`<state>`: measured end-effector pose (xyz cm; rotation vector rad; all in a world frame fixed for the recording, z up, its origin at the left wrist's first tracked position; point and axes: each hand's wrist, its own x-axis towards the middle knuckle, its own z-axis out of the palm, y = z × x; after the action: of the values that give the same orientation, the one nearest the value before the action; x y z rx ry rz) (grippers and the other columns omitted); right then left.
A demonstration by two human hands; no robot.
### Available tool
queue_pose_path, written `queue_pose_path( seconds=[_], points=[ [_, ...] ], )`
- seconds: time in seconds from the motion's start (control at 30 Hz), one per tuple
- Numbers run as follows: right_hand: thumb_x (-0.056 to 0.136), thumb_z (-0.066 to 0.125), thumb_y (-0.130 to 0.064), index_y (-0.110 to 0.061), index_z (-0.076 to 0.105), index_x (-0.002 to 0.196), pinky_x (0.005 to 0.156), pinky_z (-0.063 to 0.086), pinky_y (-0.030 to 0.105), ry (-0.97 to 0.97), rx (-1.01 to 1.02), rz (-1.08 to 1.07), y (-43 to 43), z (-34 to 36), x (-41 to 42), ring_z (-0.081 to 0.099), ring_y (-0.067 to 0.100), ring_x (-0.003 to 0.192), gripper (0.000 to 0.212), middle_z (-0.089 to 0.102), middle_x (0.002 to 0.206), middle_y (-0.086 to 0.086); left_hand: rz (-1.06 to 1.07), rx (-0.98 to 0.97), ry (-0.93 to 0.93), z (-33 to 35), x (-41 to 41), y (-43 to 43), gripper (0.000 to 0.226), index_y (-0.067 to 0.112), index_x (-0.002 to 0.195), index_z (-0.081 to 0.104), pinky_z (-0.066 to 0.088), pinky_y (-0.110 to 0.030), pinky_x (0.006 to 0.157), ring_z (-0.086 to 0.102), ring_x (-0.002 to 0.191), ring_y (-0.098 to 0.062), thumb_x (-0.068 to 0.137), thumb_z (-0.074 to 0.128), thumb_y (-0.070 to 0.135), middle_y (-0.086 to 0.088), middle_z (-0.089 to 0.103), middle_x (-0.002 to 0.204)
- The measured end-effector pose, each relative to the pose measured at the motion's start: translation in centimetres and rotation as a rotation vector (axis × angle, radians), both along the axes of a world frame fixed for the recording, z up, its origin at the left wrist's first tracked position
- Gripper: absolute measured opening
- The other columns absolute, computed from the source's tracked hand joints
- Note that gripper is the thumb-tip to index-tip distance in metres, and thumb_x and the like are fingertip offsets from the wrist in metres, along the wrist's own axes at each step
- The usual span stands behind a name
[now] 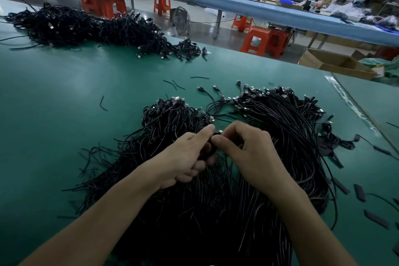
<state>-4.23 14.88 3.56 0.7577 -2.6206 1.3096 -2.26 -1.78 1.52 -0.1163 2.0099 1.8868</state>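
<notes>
Left hand: your left hand (185, 157) curled its fingers round a folded black cable (212, 143), with the thumb laid along the top toward the other hand.
Right hand: your right hand (248, 153) pinched the same cable near its end between thumb and forefinger; the other fingers were bent loosely behind.
Where the cable was: between your two hands, lifted just above the cable pile (280, 127), with its small metal plug (220, 131) poking out at the top.
Step in hand: you seemed to be gathering one cable into a tight bundle. Your hands hid the middle, so whether a tie was going on could not be told.
Doing it well: it would have paid to keep the loops even and the plug clear of the fold. The left grip needed to be firm enough that the loops did not spring apart. No strand from the pile below should have been snagged.
Materials: the cables were thin, round, springy cord with a dull black jacket, and the plugs were boxy with bright metal tips.
Table: the table (64, 114) had a smooth green mat with a soft sheen.
Nearby: short curved black ties (103, 103) lay loose on the mat. Flat black strips (359, 192) lay to your right, and a far heap (86, 26) of tangled cables lay well apart.
</notes>
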Motion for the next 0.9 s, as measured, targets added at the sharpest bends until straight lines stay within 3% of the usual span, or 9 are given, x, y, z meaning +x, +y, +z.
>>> queue_pose_path(
  seconds=[0.1, 0.2, 0.3, 0.43, 0.6, 0.77, 0.83, 0.9],
  points=[
    [0.092, 0.054, -0.057, -0.024, 0.063, 0.079, 0.054, 0.049, 0.022, -0.226, 0.345, -0.022, 1.1, -1.9, -1.0, 0.059, 0.008, 0.06, 0.036, 0.065, 0.072, -0.005, 0.142, 0.069, 0.066, -0.5, -0.3, -1.2, 0.066, 0.023, 0.048, 0.046, 0.018, -0.013, 0.033, 0.022, 0.031, -0.009, 0.095, 0.033, 0.068, 0.006, 0.034, 0.043],
    [0.094, 0.062, -0.044, -0.019, 0.068, 0.096, 0.078, 0.057, 0.034, -0.325, 0.696, 0.008, 0.9, -4.2, -1.0, 0.064, 0.015, 0.083, 0.026, 0.065, 0.093, -0.001, 0.261, 0.129, 0.116, -0.8, -0.6, -1.6, 0.067, 0.024, 0.046, 0.041, 0.022, -0.015, 0.033, 0.037, 0.032, -0.012, 0.087, 0.034, 0.077, 0.001, 0.045, 0.045],
    [0.093, 0.06, -0.035, -0.015, 0.061, 0.098, 0.079, 0.055, 0.041, -0.325, 0.829, -0.048, 0.1, -5.1, -0.3, 0.059, 0.025, 0.087, 0.02, 0.052, 0.096, 0.003, 0.254, 0.134, 0.181, -0.9, -0.4, -1.2, 0.067, 0.024, 0.043, 0.043, 0.027, -0.017, 0.031, 0.055, 0.036, -0.02, 0.075, 0.033, 0.083, -0.008, 0.061, 0.053],
    [0.092, 0.06, -0.026, -0.013, 0.058, 0.098, 0.073, 0.051, 0.037, -0.292, 0.873, -0.07, -0.6, -4.8, 0.2, 0.053, 0.026, 0.08, 0.014, 0.047, 0.094, 0.003, 0.268, 0.061, 0.275, -1.1, -0.2, -1.1, 0.073, 0.023, 0.046, 0.043, 0.024, -0.013, 0.033, 0.034, 0.028, -0.014, 0.077, 0.032, 0.088, -0.013, 0.046, 0.048],
    [0.095, 0.056, -0.025, -0.013, 0.064, 0.096, 0.076, 0.055, 0.04, -0.314, 0.804, -0.086, -0.5, -4.0, 0.3, 0.057, 0.025, 0.08, 0.015, 0.048, 0.087, 0.001, 0.272, 0.145, 0.32, -0.7, -0.4, -1.0, 0.061, 0.026, 0.055, 0.043, 0.018, -0.014, 0.033, 0.021, 0.029, -0.011, 0.088, 0.03, 0.075, 0.002, 0.029, 0.041],
    [0.095, 0.054, -0.03, -0.024, 0.057, 0.092, 0.075, 0.051, 0.035, -0.281, 0.677, -0.085, 0.1, -2.9, 0.4, 0.054, 0.018, 0.087, 0.007, 0.053, 0.091, -0.003, 0.297, 0.127, 0.246, -0.5, -0.6, -1.0, 0.067, 0.023, 0.052, 0.045, 0.016, -0.016, 0.033, 0.016, 0.036, -0.008, 0.103, 0.019, 0.058, 0.008, 0.025, 0.045],
    [0.094, 0.055, -0.028, -0.027, 0.054, 0.094, 0.077, 0.054, 0.036, -0.27, 0.618, -0.056, 0.2, -2.5, 0.3, 0.055, 0.016, 0.089, 0.002, 0.056, 0.097, -0.002, 0.29, 0.106, 0.252, -0.3, -0.5, -1.0, 0.067, 0.023, 0.049, 0.048, 0.017, -0.017, 0.034, 0.018, 0.036, -0.007, 0.105, 0.022, 0.051, 0.009, 0.027, 0.044],
    [0.095, 0.058, -0.024, -0.028, 0.058, 0.105, 0.083, 0.056, 0.034, -0.236, 0.533, -0.022, 0.5, -2.2, 0.1, 0.058, 0.011, 0.091, 0.011, 0.06, 0.102, -0.004, 0.29, 0.086, 0.275, -0.1, -0.3, -1.0, 0.066, 0.024, 0.048, 0.052, 0.019, -0.017, 0.034, 0.021, 0.036, -0.007, 0.105, 0.028, 0.048, 0.011, 0.03, 0.043]
  ],
)
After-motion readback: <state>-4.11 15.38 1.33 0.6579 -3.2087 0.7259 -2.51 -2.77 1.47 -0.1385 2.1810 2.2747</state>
